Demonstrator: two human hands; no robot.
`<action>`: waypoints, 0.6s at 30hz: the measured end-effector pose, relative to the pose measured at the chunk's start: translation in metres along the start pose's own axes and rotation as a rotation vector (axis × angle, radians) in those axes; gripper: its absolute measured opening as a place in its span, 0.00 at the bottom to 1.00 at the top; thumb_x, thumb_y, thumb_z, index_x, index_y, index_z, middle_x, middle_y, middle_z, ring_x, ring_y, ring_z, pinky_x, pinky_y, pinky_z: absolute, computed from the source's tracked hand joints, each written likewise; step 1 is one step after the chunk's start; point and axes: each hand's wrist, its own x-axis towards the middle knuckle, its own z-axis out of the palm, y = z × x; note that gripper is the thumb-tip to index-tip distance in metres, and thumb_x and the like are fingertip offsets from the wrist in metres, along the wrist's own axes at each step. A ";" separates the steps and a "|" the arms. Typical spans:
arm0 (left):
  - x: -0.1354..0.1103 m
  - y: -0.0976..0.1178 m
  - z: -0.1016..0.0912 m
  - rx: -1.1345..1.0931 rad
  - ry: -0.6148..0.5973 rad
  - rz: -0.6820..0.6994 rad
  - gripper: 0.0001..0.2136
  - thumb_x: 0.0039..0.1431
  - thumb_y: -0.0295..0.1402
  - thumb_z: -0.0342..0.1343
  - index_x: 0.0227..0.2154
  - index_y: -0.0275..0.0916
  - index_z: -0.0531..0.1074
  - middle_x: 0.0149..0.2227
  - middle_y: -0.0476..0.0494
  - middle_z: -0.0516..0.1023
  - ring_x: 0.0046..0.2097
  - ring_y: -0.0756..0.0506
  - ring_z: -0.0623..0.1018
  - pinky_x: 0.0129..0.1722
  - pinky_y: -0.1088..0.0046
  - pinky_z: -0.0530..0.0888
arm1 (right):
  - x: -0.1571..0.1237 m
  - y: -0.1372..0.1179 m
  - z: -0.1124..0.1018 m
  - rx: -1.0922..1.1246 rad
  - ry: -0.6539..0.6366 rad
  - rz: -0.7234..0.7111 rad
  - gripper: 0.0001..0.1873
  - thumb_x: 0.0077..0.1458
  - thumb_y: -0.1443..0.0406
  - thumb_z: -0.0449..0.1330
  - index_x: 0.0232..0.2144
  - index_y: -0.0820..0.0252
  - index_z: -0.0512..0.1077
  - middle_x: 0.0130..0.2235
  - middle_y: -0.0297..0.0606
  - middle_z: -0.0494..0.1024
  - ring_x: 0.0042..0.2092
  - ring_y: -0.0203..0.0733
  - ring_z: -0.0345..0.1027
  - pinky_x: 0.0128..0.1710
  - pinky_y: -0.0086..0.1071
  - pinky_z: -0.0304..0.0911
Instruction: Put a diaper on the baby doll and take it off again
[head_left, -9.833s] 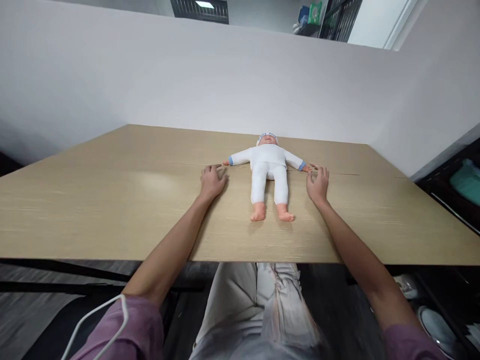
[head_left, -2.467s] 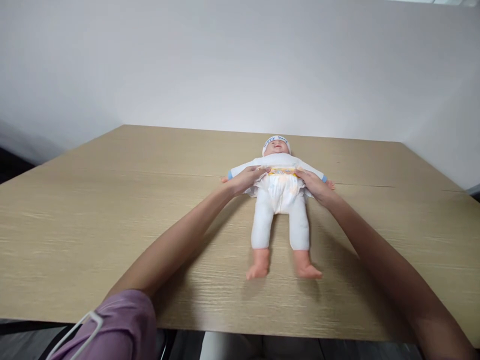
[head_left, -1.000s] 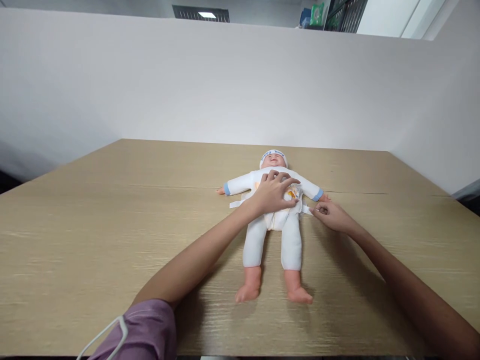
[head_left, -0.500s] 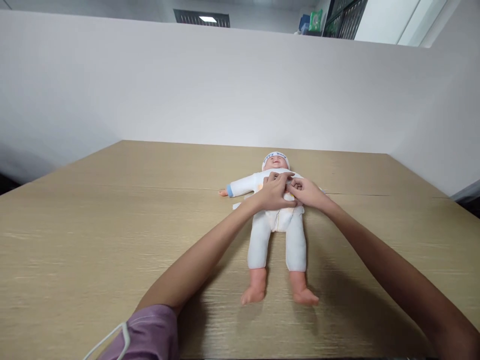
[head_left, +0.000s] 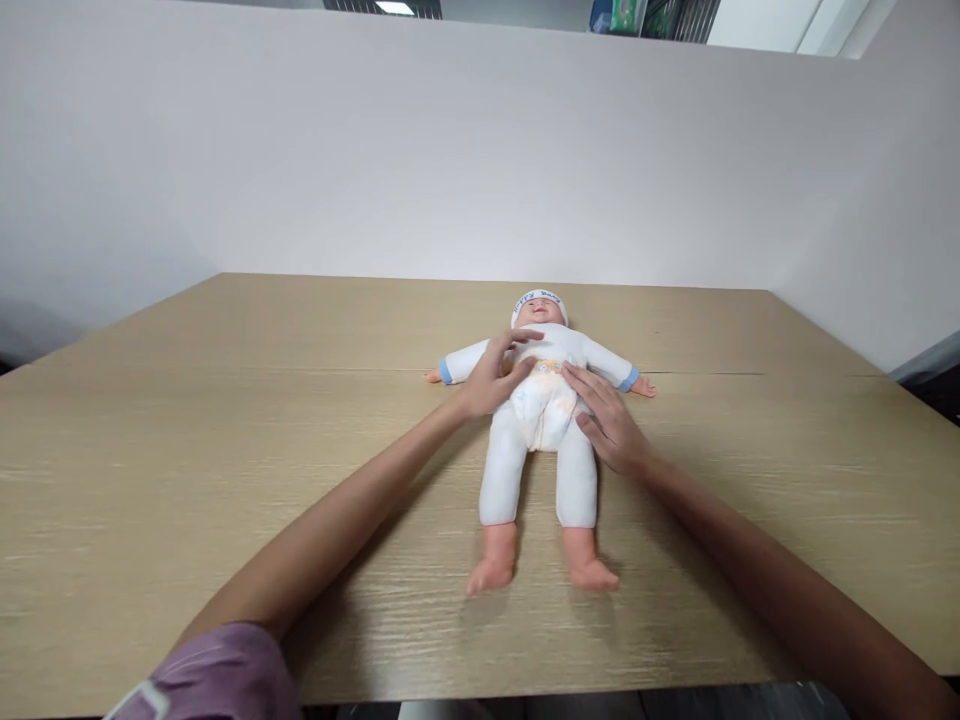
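Observation:
A baby doll (head_left: 538, 470) in a white suit and a headband lies on its back on the wooden table (head_left: 225, 420), feet toward me. A white diaper (head_left: 541, 408) with a yellow waistband is wrapped round its hips. My left hand (head_left: 495, 375) rests on the doll's left flank at the waist, fingers stretched out over the belly. On the other flank my right hand (head_left: 609, 425) lies flat against the diaper's side and the hip, fingers extended. Neither hand holds anything.
A plain white partition (head_left: 450, 150) stands along the table's far edge and right side. A seam (head_left: 750, 374) runs across the tabletop behind the doll. Dark floor shows past the near table edge.
Earlier the hands pulled the diaper tabs out and brought them to the doll's front. Both hands have since slid apart from the belly to the doll's sides and flattened. The doll has not moved.

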 end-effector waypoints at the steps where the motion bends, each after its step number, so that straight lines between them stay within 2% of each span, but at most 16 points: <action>1: -0.011 -0.004 -0.005 0.094 0.044 0.014 0.16 0.76 0.42 0.53 0.60 0.42 0.71 0.64 0.36 0.77 0.68 0.38 0.73 0.70 0.52 0.67 | -0.001 0.000 -0.002 0.000 -0.004 -0.012 0.34 0.79 0.54 0.46 0.80 0.49 0.49 0.79 0.42 0.58 0.79 0.52 0.50 0.78 0.56 0.48; 4: -0.049 -0.019 -0.027 0.361 0.073 0.010 0.16 0.76 0.41 0.50 0.59 0.41 0.72 0.60 0.35 0.79 0.65 0.36 0.73 0.68 0.51 0.67 | -0.001 -0.008 -0.009 -0.018 0.011 -0.039 0.33 0.78 0.53 0.45 0.79 0.50 0.51 0.78 0.44 0.60 0.79 0.53 0.51 0.78 0.58 0.48; 6: -0.071 -0.028 -0.041 0.486 0.058 -0.063 0.16 0.75 0.42 0.50 0.57 0.40 0.72 0.59 0.34 0.79 0.63 0.35 0.73 0.66 0.49 0.67 | 0.005 -0.019 -0.013 -0.045 0.072 -0.049 0.30 0.78 0.55 0.47 0.75 0.52 0.59 0.75 0.46 0.67 0.76 0.55 0.58 0.75 0.57 0.54; 8: -0.086 -0.033 -0.050 0.573 0.035 -0.188 0.18 0.74 0.44 0.50 0.54 0.38 0.72 0.56 0.32 0.79 0.60 0.32 0.73 0.64 0.48 0.69 | 0.018 -0.032 -0.013 -0.102 0.154 -0.043 0.22 0.76 0.57 0.51 0.65 0.53 0.71 0.65 0.47 0.78 0.67 0.56 0.69 0.68 0.55 0.62; 10: -0.092 -0.032 -0.051 0.647 0.008 -0.306 0.18 0.72 0.47 0.50 0.50 0.38 0.73 0.53 0.30 0.79 0.57 0.30 0.73 0.61 0.46 0.69 | 0.037 -0.045 -0.011 -0.167 0.183 -0.021 0.12 0.74 0.58 0.55 0.50 0.54 0.76 0.51 0.46 0.84 0.55 0.55 0.75 0.59 0.51 0.65; 12: -0.091 -0.029 -0.048 0.703 -0.023 -0.382 0.17 0.71 0.49 0.50 0.46 0.40 0.73 0.51 0.31 0.79 0.56 0.29 0.73 0.59 0.45 0.69 | 0.061 -0.056 -0.005 -0.207 0.136 0.017 0.09 0.71 0.58 0.58 0.40 0.54 0.74 0.42 0.43 0.82 0.47 0.53 0.73 0.52 0.47 0.65; 15: -0.084 -0.023 -0.044 0.697 -0.035 -0.479 0.15 0.69 0.49 0.54 0.39 0.41 0.71 0.47 0.33 0.79 0.56 0.29 0.74 0.60 0.46 0.67 | 0.094 -0.065 0.003 -0.231 -0.008 0.156 0.10 0.67 0.58 0.61 0.35 0.54 0.67 0.39 0.40 0.78 0.42 0.49 0.70 0.43 0.41 0.61; 18: -0.078 -0.023 -0.048 0.555 -0.031 -0.618 0.14 0.62 0.47 0.60 0.31 0.42 0.69 0.39 0.38 0.79 0.51 0.31 0.76 0.58 0.49 0.66 | 0.116 -0.067 0.008 -0.275 -0.149 0.337 0.16 0.63 0.57 0.65 0.31 0.53 0.62 0.36 0.36 0.76 0.38 0.45 0.67 0.36 0.38 0.54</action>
